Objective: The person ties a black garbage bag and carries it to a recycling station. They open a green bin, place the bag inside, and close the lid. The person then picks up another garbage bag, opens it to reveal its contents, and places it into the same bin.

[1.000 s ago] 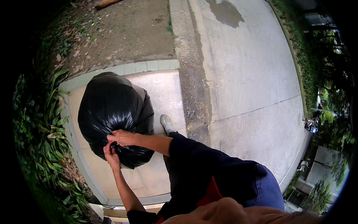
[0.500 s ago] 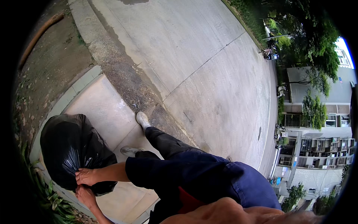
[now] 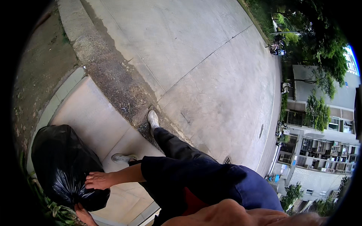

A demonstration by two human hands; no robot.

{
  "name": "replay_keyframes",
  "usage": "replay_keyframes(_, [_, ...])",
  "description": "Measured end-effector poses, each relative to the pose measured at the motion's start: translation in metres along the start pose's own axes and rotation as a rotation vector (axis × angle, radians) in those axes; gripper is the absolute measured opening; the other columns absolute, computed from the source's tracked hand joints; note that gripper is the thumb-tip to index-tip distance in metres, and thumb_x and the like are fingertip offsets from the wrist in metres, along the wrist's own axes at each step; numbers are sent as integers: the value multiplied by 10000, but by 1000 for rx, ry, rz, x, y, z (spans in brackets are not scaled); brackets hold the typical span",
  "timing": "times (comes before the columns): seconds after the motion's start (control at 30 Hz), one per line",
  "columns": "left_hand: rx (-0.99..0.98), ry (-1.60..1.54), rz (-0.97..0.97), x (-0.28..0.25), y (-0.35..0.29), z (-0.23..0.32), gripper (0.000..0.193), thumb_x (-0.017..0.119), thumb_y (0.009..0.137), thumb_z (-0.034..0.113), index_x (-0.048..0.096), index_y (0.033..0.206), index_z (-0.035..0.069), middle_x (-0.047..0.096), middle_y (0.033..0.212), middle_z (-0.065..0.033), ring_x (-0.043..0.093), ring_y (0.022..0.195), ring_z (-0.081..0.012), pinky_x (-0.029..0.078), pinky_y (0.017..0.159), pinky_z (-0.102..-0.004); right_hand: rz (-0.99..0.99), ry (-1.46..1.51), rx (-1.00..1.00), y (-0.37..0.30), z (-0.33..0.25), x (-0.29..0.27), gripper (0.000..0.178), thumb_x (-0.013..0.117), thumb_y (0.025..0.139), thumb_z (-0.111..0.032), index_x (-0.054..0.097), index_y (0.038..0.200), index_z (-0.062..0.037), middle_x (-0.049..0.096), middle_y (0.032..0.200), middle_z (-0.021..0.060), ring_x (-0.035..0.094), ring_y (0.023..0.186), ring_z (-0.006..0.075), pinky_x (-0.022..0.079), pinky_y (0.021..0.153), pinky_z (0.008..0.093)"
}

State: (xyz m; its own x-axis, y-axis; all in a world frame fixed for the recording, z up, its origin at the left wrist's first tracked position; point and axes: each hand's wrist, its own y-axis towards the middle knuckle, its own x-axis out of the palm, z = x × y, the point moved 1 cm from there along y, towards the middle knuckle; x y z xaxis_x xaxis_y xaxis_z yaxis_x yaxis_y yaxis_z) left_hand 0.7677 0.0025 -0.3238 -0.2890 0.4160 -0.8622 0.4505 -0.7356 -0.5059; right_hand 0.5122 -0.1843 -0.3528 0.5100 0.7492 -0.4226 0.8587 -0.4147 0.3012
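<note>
A large, bulging black garbage bag (image 3: 62, 162) stands at the lower left, its shiny plastic drawn into pleats that run together near its lower edge. My left hand (image 3: 83, 215), partly hidden by the bag, grips the gathered plastic where those pleats meet. Just above it, my right hand (image 3: 98, 180) lies on the bag's side with the fingers stretched out. The right arm comes from a dark blue sleeve (image 3: 177, 171). The bag's underside is hidden.
Under my feet, in light shoes (image 3: 152, 119), is a pale paved slab (image 3: 90, 113) with a tiled kerb (image 3: 62, 92). Bare soil (image 3: 41, 71) and green plants (image 3: 62, 214) border it. A concrete road (image 3: 215, 83) runs beyond, with apartment buildings (image 3: 320, 150) and trees (image 3: 320, 41) at the right.
The bag has shifted left and down in the picture. My hands, close together before, are now farther apart, the right one spread on the plastic. My feet have shifted apart.
</note>
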Motion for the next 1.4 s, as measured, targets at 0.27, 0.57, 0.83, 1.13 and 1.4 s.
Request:
replay_keyframes(0.27, [-157,162,-60,-5,34,48,363,398,873,212,556,1018,-80,508,1109,-279,450,1044,-412,347,920,-422,-537,-320,969,-306,170,-96,167,597,670,-111,595,838,-112,612,814,102,586,845,291,463,731,412])
replay_keyframes(0.57, [-125,334,-4,14,34,60,331,411,844,172,543,1028,-69,500,1130,-277,448,1056,-424,344,928,-442,-121,-294,1388,-417,310,-88,122,551,738,-169,621,814,-104,634,803,130,611,790,302,474,700,408])
replay_keyframes(0.83, [-319,222,258,21,2,22,417,359,920,232,476,1165,-83,392,1280,-253,406,1151,-379,309,972,-386,426,-193,1684,-387,452,-54,201,683,681,-305,681,791,-136,649,749,109,621,729,288,482,676,371])
replay_keyframes(1.13, [-9,443,287,13,-28,1,412,386,915,241,472,1186,-58,403,1287,-233,369,1200,-362,276,1010,-397,560,-332,1836,-359,490,-20,170,662,708,-291,656,784,-139,645,824,113,618,794,297,487,696,398])
replay_keyframes(1.4, [-390,127,306,11,-7,59,397,432,913,270,499,1117,-63,471,1171,-242,444,1079,-361,342,912,-387,564,-258,1820,-367,457,-50,215,636,683,-295,641,795,-112,645,841,136,610,829,321,484,731,395])
